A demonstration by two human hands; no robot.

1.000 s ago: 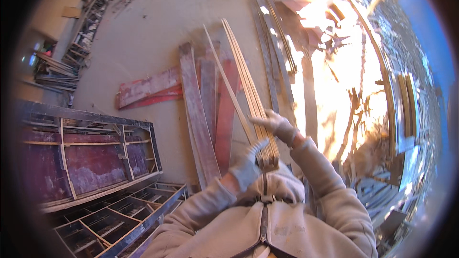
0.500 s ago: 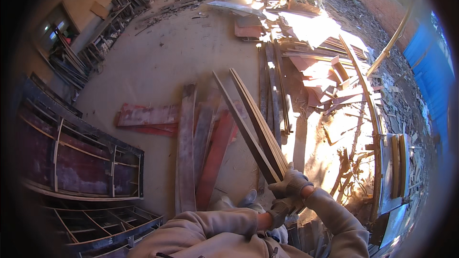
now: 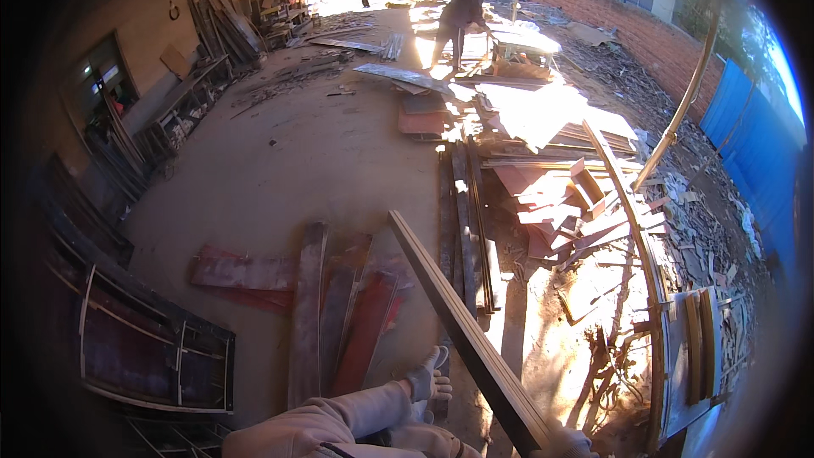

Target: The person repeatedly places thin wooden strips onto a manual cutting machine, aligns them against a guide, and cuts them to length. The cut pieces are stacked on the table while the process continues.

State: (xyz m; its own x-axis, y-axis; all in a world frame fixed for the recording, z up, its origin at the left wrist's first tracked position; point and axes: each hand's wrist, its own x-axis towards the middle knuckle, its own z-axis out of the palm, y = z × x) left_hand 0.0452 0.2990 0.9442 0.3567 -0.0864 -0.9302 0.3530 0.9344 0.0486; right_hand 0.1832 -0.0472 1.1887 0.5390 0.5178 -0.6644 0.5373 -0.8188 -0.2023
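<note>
A stack of long, narrow wooden strips (image 3: 475,335), pale on their edges and dark on the outer face, slants up and away from the lower right. My right hand (image 3: 566,443), in a grey work glove, grips its near end at the bottom edge of the picture, where the fingers are partly cut off. My left hand (image 3: 431,377), also gloved, is held off to the left of the stack. Its fingers are apart and nothing is in them. On the ground to the left of that hand lie a red board (image 3: 366,335) and a brown plank (image 3: 307,318).
Framed panels (image 3: 161,348) stand at lower left. Dark planks (image 3: 462,220) lie ahead, beside a sunlit heap of reddish sheets (image 3: 543,212). A long curved timber (image 3: 632,220) runs along the right. Farther off, a person (image 3: 458,25) bends over a bench (image 3: 521,38).
My left hand has come off the wooden strips and moved left, its fingers opening. The strips are now together in one stack, lower and farther right in my right hand. The view has tilted up.
</note>
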